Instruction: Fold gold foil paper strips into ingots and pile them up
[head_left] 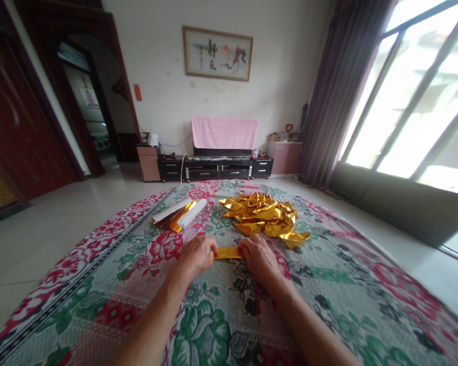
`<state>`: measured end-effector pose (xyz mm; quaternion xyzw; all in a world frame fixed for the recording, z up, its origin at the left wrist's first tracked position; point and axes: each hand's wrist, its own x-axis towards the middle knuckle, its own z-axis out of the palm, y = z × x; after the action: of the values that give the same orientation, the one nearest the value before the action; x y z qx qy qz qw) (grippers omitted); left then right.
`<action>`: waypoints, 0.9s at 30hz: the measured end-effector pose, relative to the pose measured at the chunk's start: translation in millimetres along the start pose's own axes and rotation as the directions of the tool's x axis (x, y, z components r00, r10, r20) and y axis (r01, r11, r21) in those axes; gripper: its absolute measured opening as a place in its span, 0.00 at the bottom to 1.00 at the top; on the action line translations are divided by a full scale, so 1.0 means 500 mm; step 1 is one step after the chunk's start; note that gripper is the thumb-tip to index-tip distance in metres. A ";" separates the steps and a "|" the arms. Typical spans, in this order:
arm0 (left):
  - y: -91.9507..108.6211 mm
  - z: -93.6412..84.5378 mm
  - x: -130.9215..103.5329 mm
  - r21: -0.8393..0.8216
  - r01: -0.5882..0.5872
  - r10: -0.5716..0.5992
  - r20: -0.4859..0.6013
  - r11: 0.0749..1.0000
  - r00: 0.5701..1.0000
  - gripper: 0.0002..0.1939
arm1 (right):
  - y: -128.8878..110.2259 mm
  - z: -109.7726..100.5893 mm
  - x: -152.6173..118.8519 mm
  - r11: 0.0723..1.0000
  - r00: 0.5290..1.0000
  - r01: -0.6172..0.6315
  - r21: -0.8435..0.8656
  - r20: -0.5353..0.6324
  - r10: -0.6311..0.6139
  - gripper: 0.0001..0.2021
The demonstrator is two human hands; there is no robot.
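Observation:
A narrow folded strip of gold foil paper (pixel 229 252) stretches level between my two hands, just above or on the flowered cloth. My left hand (pixel 199 254) pinches its left end, and my right hand (pixel 260 256) grips its right end, fingers curled over it. Beyond my right hand lies a heap of folded gold paper ingots (pixel 265 213), with one ingot (pixel 295 239) at its near right edge. Farther left rests a loosely rolled stack of gold and white paper sheets (pixel 181 213). My fingertips are partly hidden behind the knuckles.
The flowered cloth (pixel 137 305) covers a wide rounded surface in front of me. Past its far edge stands a low black cabinet (pixel 219 170) with a pink cloth (pixel 224 133) draped over something on it. A purple curtain (pixel 328 96) and bright window are at right, a doorway at left.

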<state>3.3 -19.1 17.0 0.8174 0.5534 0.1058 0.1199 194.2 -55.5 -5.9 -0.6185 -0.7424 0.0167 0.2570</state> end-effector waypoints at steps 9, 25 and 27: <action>-0.009 -0.002 -0.001 -0.071 0.014 -0.012 0.025 0.997 1.000 0.15 | -0.009 0.012 -0.003 0.997 0.996 -0.058 -0.045 -0.066 0.055 0.11; 0.013 0.008 -0.003 0.015 0.103 -0.103 -0.007 0.995 0.995 0.14 | 0.007 0.003 -0.013 0.998 1.000 -0.018 -0.062 0.001 0.018 0.09; 0.029 0.016 -0.007 0.073 0.137 -0.129 -0.106 0.988 0.986 0.13 | 0.005 0.006 -0.014 0.997 0.999 -0.031 -0.072 -0.016 0.030 0.09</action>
<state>17.0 -28.2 13.6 0.7764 0.6159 0.1163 0.0659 195.9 -60.5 -12.1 -0.6388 -0.7310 -0.0108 0.2395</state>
